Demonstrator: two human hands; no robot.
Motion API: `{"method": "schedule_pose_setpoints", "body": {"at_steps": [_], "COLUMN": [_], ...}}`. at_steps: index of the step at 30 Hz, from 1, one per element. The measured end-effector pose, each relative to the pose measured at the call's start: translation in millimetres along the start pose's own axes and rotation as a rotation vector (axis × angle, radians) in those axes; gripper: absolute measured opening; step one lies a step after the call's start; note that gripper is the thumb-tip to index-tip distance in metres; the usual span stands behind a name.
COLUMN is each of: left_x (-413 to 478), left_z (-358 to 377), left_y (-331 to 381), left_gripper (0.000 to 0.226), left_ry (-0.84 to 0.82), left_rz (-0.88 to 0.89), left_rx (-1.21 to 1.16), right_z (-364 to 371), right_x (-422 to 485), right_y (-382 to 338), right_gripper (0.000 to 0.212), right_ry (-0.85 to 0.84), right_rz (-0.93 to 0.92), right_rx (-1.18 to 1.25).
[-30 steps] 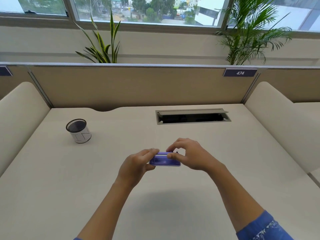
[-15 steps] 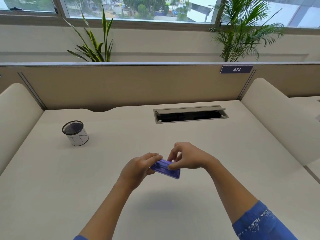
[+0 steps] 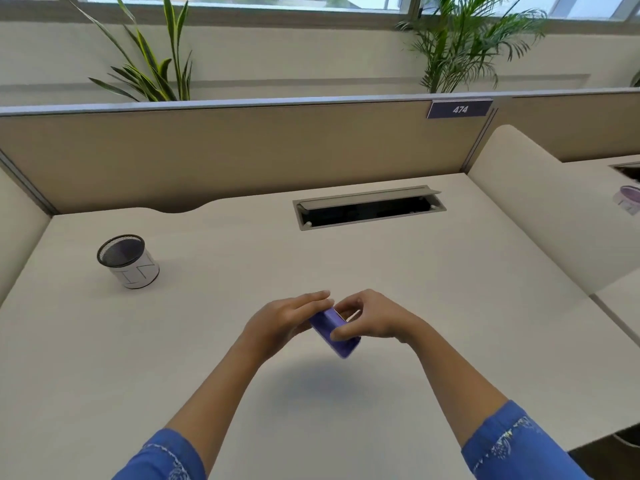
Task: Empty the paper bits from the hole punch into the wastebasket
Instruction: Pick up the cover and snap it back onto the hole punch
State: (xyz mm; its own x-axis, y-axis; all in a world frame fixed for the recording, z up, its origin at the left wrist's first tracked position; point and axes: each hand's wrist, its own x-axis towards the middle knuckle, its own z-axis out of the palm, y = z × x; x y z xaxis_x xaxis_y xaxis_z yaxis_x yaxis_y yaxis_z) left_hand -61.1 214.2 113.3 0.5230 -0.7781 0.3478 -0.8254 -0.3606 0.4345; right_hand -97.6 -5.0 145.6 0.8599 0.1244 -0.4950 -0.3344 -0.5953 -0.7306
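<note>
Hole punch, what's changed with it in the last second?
The hole punch has been turned from level to steeply tilted, its right end swinging down toward the person. The left hand and right hand kept hold of it above the desk. The wastebasket stayed at the desk's left, untouched.

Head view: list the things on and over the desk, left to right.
Black mesh wastebasket wrapped in white paper → left hand → purple plastic hole punch → right hand → blurred lilac container on the neighbouring desk.
</note>
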Motion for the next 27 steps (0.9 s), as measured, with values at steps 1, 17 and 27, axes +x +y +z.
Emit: {"method": "schedule_pose_setpoints", "body": {"at_steps": [1, 17, 27], "left_x": [6.6, 135.0, 145.2], "left_z": [6.0, 146.9, 190.3], "left_y": [-3.3, -54.1, -68.4], "left_gripper": [0.067, 0.071, 0.082], "left_ry": [0.018, -0.346, -0.295], "left_rz": [0.006, -0.715, -0.800], "left_rx": [-0.008, 0.077, 0.012], "right_z": [-2.6, -216.1, -306.3], "right_x": [1.7, 84.6, 130.3], "right_y": [5.4, 149.8, 230.4], "right_gripper": [0.051, 0.039, 0.037], "right_ry": [0.034, 0.586, 0.653], "right_rz": [0.019, 0.360, 0.425], "right_rx": [0.024, -0.063, -0.067]}}
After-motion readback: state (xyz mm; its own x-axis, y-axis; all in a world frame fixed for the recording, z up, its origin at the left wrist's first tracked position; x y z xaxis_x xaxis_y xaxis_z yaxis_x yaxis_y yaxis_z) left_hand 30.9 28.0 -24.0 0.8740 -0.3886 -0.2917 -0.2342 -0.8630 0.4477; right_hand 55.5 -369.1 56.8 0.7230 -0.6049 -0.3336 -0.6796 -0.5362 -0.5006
